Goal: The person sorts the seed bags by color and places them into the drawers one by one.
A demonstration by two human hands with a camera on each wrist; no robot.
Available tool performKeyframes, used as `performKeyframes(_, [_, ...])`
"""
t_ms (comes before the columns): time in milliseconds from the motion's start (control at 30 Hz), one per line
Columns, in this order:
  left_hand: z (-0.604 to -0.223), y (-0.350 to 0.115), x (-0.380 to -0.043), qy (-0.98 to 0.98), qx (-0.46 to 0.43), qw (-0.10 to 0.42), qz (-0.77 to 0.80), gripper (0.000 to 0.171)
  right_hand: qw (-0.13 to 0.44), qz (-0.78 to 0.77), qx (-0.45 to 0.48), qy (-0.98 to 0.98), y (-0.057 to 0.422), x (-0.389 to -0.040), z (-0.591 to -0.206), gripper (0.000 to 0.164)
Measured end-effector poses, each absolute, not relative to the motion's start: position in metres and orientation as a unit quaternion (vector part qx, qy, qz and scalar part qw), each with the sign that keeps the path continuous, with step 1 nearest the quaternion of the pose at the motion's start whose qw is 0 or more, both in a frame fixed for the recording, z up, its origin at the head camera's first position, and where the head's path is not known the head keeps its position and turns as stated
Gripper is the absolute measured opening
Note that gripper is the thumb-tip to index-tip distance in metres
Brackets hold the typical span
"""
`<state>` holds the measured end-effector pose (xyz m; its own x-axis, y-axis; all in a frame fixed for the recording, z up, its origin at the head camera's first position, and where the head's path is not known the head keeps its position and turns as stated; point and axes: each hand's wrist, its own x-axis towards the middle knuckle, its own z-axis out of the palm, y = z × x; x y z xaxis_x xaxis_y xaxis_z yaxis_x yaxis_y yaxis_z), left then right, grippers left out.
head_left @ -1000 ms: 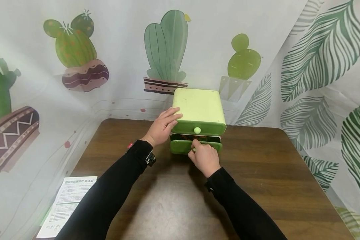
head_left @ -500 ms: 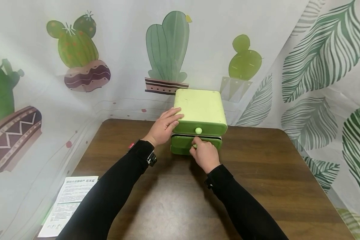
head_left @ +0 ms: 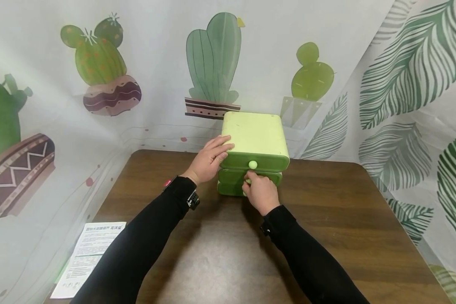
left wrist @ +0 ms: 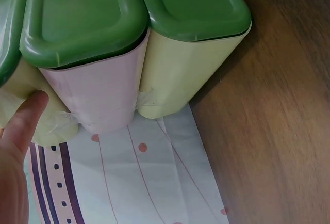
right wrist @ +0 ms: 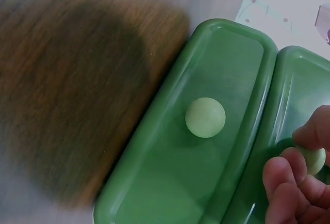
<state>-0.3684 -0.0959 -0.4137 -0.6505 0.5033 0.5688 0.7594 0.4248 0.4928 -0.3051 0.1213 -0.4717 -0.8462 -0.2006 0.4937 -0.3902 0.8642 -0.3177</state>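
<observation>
A small stacked drawer box [head_left: 255, 131] with a pale yellow-green top and dark green fronts stands at the table's back. My left hand [head_left: 208, 161] rests on its upper left side with fingers extended. Below the top drawer, my right hand [head_left: 262, 192] pinches the round knob [right wrist: 315, 160] of the middle drawer [head_left: 231, 175]. A thin dark gap shows behind that drawer's front, over its pink casing [left wrist: 103, 97], in the left wrist view. The bottom drawer [right wrist: 170, 185] sits flush, its knob [right wrist: 205, 117] untouched.
The box stands on a brown wooden table [head_left: 327, 236], against a white cloth backdrop [head_left: 156, 76] printed with cacti and leaves. A printed sheet of paper [head_left: 85, 257] lies at the left edge, partly behind the left sleeve.
The middle drawer, open with reddish contents showing, has slid back into the box under my right hand. My left hand has stayed against the box.
</observation>
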Motion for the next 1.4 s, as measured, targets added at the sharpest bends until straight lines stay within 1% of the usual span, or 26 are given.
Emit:
performKeyframes(300, [-0.411,-0.095,-0.37,-0.832,-0.377,0.171,-0.37,0.037,0.218,0.208,0.152,-0.941,0.125,-0.307,-0.469,0.011])
performKeyframes(667, [-0.416,-0.092,-0.37,-0.822,-0.376,0.183,-0.386,0.038,0.263,0.202,0.157,-0.93,0.126,-0.306,-0.477,0.011])
performKeyframes(733, [-0.42,-0.091,-0.37,-0.822,-0.375,0.184,-0.387,0.042,0.275,0.196,0.162,-0.927,0.127,-0.304,-0.48,0.014])
performKeyframes(800, [-0.424,-0.09,-0.368,-0.826,-0.374,0.183,-0.381,0.05,0.288,0.188,0.167,-0.924,0.13,-0.3,-0.484,0.018])
performKeyframes(867, [-0.429,-0.09,-0.366,-0.83,-0.372,0.184,-0.372,0.061,0.296,0.185,0.173,-0.921,0.133,-0.295,-0.489,0.019])
performKeyframes(933, [-0.434,-0.09,-0.364,-0.835,-0.365,0.186,-0.368,0.074,0.294,0.183,0.176,-0.921,0.136,-0.29,-0.493,0.017])
performKeyframes(1000, [-0.438,-0.09,-0.362,-0.839,-0.351,0.187,-0.371,0.087,0.272,0.178,0.175,-0.929,0.138,-0.287,-0.496,0.016])
performKeyframes(1067, [-0.443,-0.091,-0.36,-0.841,-0.337,0.185,-0.381,0.099,0.238,0.164,0.175,-0.941,0.138,-0.286,-0.498,0.017])
performKeyframes(1133, [-0.448,-0.091,-0.358,-0.848,-0.322,0.179,-0.381,0.106,0.193,0.148,0.183,-0.953,0.137,-0.286,-0.5,0.023])
performKeyframes(1200, [-0.453,-0.09,-0.356,-0.854,-0.314,0.173,-0.377,0.109,0.151,0.127,0.196,-0.961,0.136,-0.286,-0.502,0.035])
performKeyframes(1267, [-0.456,-0.089,-0.355,-0.858,-0.309,0.169,-0.374,0.11,0.118,0.116,0.206,-0.964,0.134,-0.286,-0.503,0.043])
performKeyframes(1333, [-0.459,-0.088,-0.355,-0.859,-0.304,0.17,-0.375,0.109,0.101,0.109,0.21,-0.966,0.131,-0.288,-0.503,0.045])
performKeyframes(1400, [-0.46,-0.087,-0.355,-0.857,-0.299,0.173,-0.383,0.109,0.096,0.105,0.211,-0.967,0.129,-0.29,-0.504,0.043])
